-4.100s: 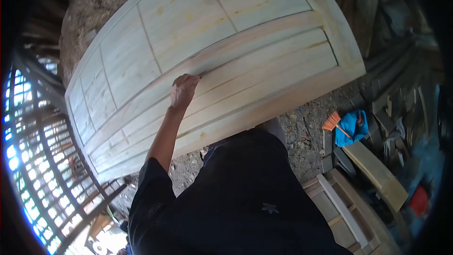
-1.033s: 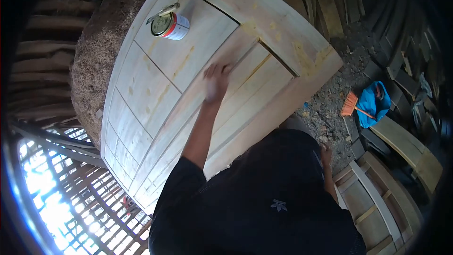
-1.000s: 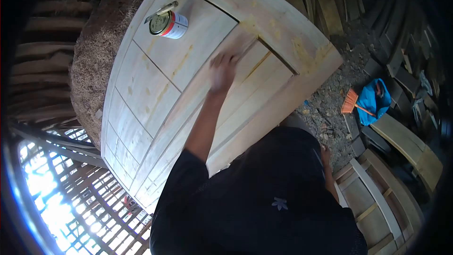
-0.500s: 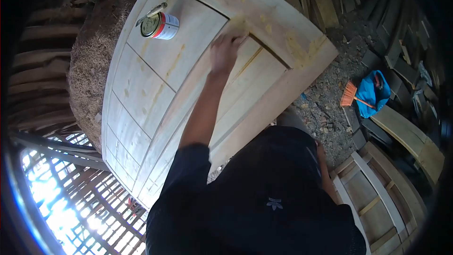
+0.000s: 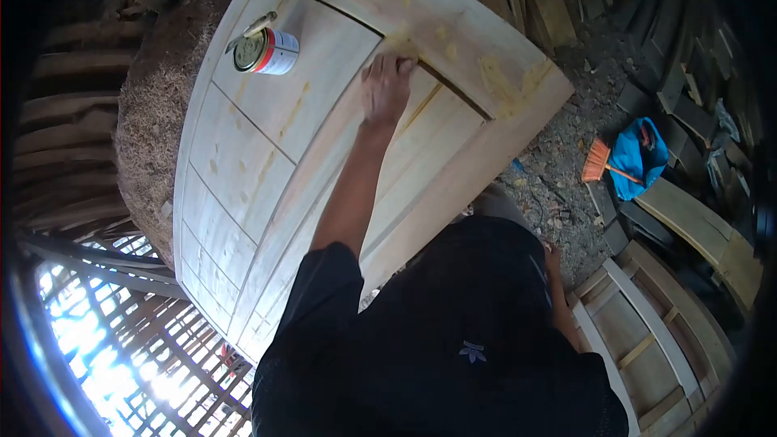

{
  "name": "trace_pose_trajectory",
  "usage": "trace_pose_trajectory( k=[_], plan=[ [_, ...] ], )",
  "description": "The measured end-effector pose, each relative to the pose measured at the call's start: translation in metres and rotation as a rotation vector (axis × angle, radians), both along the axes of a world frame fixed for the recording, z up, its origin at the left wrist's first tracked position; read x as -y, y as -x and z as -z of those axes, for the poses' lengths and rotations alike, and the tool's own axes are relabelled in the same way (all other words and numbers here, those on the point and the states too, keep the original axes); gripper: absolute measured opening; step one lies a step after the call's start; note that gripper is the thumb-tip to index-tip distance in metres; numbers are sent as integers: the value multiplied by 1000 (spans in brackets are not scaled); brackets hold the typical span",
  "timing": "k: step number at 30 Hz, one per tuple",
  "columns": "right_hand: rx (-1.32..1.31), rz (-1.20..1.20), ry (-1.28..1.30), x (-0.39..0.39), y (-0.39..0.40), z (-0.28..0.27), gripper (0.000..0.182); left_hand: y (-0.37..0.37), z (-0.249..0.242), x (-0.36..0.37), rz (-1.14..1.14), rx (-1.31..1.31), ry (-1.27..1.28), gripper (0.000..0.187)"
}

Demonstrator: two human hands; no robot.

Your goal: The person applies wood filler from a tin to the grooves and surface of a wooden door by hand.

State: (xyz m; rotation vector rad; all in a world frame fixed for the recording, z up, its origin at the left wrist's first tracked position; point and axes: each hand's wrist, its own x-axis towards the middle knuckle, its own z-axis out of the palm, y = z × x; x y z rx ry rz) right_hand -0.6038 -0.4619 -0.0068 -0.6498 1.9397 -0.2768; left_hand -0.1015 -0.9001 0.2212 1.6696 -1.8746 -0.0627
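Observation:
My left hand (image 5: 385, 87) is closed, its fingers bunched against the wooden door panel (image 5: 340, 125) beside a dark groove near a corner joint. Whatever is pinched in the fingers, if anything, is hidden. Yellowish filler smears mark the panel's joints and broad edge strip. Up and to the left stands a can (image 5: 279, 53) with a red and white label, and a putty knife (image 5: 259, 24) lies across its top. By my side hangs my right hand (image 5: 552, 257), mostly behind my body, its fingers hidden.
To the right, an orange broom (image 5: 596, 160) and a blue bag (image 5: 639, 158) lie on gravelly ground. A wooden frame (image 5: 647, 332) sits at lower right, with planks (image 5: 696, 226) above it. Wood shavings (image 5: 154, 129) are heaped to the left, near a slatted wall (image 5: 162, 332).
My left hand stays at the corner joint, having shifted only slightly across the panel. The panel and can appear a little farther left as the view moves. My right hand shows slightly more.

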Motion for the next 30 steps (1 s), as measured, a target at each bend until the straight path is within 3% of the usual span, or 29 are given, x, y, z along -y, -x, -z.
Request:
trace_pose_trajectory(
  k=[3, 6, 9, 14, 19, 21, 23, 25, 27, 29, 30],
  plan=[
    [153, 9, 5, 5, -1, -10, 53, 2, -5, -4, 38, 70, 76, 13],
    [66, 8, -33, 16, -15, -27, 53, -1, -8, -1, 65, 82, 76, 11],
    [145, -57, -96, 24, -11, -34, 52, 4, -12, 1, 107, 179, 119, 14],
    [201, 175, 75, 33, -15, -12, 49, -4, -11, -3, 106, 162, 138, 12],
    [70, -34, 12, 30, -7, -15, 48, -3, -21, -15, 124, 307, 197, 10],
    [-31, -72, -12, 53, -26, -49, 47, -19, -2, -25, 56, 307, 126, 12],
    [-2, 99, -31, 32, -14, -23, 47, -16, 2, -23, 44, 189, 114, 12],
    [15, -14, 15, -5, 7, 22, 47, -7, -6, -2, 101, 157, 88, 14],
    [27, -131, 91, -10, 15, 19, 46, -5, -8, 5, 106, 100, 61, 17],
    [115, 51, 71, 7, -9, -13, 42, -19, -6, -25, 19, -23, -23, 15],
    [-143, -100, -17, 14, -15, -19, 37, -25, -6, -32, 4, -99, -70, 14]
  ],
)
